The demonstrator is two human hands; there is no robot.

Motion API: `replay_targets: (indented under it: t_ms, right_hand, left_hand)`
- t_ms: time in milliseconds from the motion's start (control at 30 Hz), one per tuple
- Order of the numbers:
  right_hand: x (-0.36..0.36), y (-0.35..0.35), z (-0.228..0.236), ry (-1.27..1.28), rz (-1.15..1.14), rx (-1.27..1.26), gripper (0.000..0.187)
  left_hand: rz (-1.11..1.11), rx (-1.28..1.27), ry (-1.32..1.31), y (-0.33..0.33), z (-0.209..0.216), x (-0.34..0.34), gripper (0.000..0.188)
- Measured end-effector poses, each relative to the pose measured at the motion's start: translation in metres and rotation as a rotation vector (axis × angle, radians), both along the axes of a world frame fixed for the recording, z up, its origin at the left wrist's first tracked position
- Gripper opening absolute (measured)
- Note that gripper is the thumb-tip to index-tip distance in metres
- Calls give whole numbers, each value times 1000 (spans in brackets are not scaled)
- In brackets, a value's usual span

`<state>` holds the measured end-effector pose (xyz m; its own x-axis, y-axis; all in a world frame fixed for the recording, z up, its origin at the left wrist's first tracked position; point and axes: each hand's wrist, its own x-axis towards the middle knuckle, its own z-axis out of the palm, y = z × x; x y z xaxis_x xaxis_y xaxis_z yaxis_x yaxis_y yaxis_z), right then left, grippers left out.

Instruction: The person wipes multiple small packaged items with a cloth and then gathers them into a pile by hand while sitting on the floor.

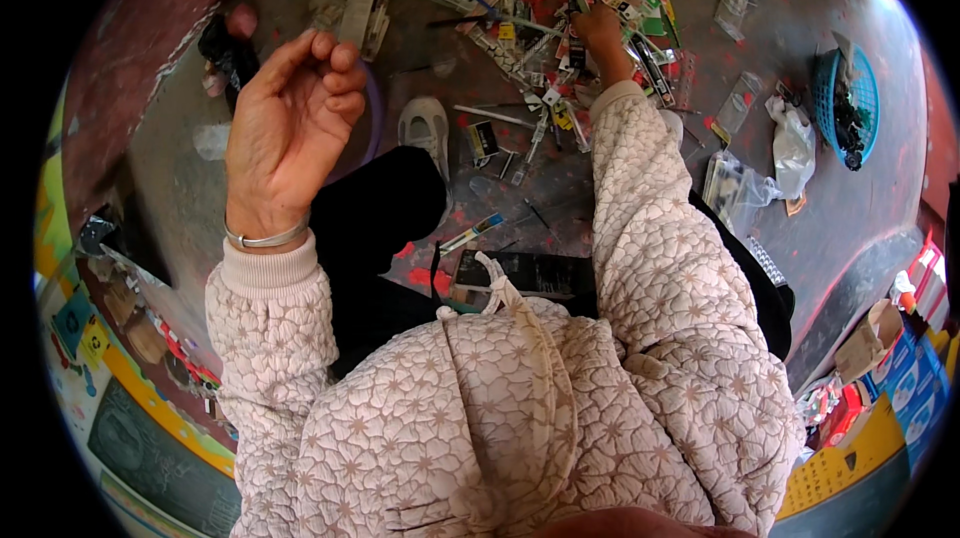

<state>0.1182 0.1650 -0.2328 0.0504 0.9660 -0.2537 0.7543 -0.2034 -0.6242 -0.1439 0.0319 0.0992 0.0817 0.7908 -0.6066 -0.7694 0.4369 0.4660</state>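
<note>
My left hand (295,118) is raised at the left, palm turned up, its fingers loosely curled with nothing in them; a silver bangle circles the wrist. Farther off, my right hand (602,36) reaches down into a scattered heap of stationery (530,48) on the floor. Its fingertips are lost among the packets, so I cannot see whether they grip anything. Around that hand lie pens, flat clear packets and printed cards. A green card (652,20) lies just right of it, and a black packet (655,73) is near its wrist.
A blue plastic basket (826,108) with dark contents stands at the right, near a white plastic bag (792,150). Between my legs is a dark flat box (525,274). A purple hoop (374,118) lies behind my left hand. A long pale strip (360,10) lies at the far left.
</note>
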Motion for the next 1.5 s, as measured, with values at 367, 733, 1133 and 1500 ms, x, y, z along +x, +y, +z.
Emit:
replay_targets:
  t_ms: [367, 733, 1133, 1500]
  right_hand:
    - [-17, -14, 3, 106, 147, -100, 29]
    - [-86, -97, -24, -444, 633, 237, 10]
    - [-76, -83, -24, -330, 599, 280, 13]
    - [46, 31, 47, 352, -347, -91, 40]
  left_hand:
    - [-29, 14, -65, -2, -4, -2, 13]
    - [-5, -53, -31, -1, -2, 9, 11]
    - [-51, -72, -10, 3, -6, 17, 12]
    - [-38, -97, 1, 6, -3, 23, 12]
